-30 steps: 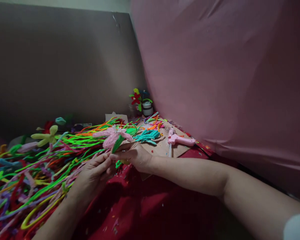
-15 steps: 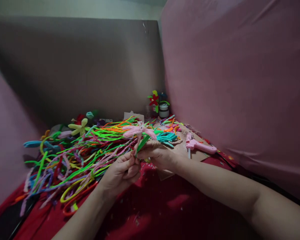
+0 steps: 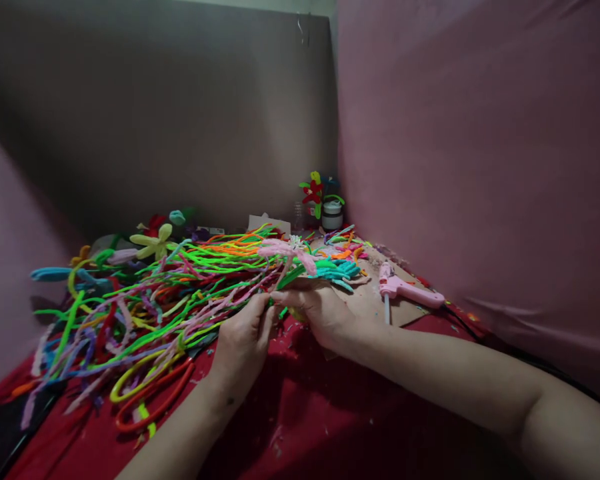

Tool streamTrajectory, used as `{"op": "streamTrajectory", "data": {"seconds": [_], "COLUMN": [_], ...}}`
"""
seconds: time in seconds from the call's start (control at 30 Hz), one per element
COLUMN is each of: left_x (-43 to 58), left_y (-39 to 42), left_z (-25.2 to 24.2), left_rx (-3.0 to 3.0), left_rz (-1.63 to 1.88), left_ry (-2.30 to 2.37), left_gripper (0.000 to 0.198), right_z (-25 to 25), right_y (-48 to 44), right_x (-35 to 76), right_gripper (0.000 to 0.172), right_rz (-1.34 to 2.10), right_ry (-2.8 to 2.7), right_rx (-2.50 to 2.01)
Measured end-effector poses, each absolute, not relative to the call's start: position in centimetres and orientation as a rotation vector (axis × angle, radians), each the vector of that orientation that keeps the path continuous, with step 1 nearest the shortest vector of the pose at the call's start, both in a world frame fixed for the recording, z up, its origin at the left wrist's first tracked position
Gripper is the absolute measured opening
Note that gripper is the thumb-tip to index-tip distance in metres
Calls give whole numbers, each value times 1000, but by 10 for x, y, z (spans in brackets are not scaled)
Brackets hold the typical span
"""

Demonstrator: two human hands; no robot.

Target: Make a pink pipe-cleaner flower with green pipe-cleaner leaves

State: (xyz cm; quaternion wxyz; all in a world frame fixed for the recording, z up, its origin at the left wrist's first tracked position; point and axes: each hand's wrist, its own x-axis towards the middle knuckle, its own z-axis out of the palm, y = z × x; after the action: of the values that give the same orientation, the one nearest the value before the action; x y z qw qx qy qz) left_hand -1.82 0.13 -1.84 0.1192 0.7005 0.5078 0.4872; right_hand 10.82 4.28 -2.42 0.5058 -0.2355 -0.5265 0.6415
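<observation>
A pink pipe cleaner flower [image 3: 277, 249] with a whitish centre stands up from between my two hands. Below its petals runs a green leaf [image 3: 291, 276], close to the stem. My left hand [image 3: 244, 341] pinches the lower stem between thumb and fingers. My right hand [image 3: 321, 312] is closed just beside it, gripping the flower at the leaf's base. The fingertips of both hands nearly meet, and they hide the lower stem. A large heap of coloured pipe cleaners [image 3: 180, 323] spreads to the left of my hands.
A pink glue gun [image 3: 410, 291] rests on cardboard [image 3: 367, 303] at the right, its cord running right. Turquoise pipe cleaner pieces [image 3: 337, 272] lie beyond my right hand. A yellow flower [image 3: 153, 241] and a lidded jar [image 3: 332, 215] stand farther back. Red cloth [image 3: 300, 413] covers the surface.
The view has tilted down and shifted slightly left. My left hand has turned, its back now facing up more. Both hands still hold the pink flower.
</observation>
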Motion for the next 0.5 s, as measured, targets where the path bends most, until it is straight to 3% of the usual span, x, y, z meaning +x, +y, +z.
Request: {"op": "streamTrajectory", "data": {"seconds": [0.5], "left_x": [-27], "left_y": [10], "left_z": [-8], "left_rx": [1052], "left_rz": [1199], "left_ry": [1052], "left_gripper": [23], "right_z": [-10], "right_y": [57], "right_x": [106], "right_gripper": [21], "right_rz": [1554], "right_ry": [-1356], "right_rx": [-365]}}
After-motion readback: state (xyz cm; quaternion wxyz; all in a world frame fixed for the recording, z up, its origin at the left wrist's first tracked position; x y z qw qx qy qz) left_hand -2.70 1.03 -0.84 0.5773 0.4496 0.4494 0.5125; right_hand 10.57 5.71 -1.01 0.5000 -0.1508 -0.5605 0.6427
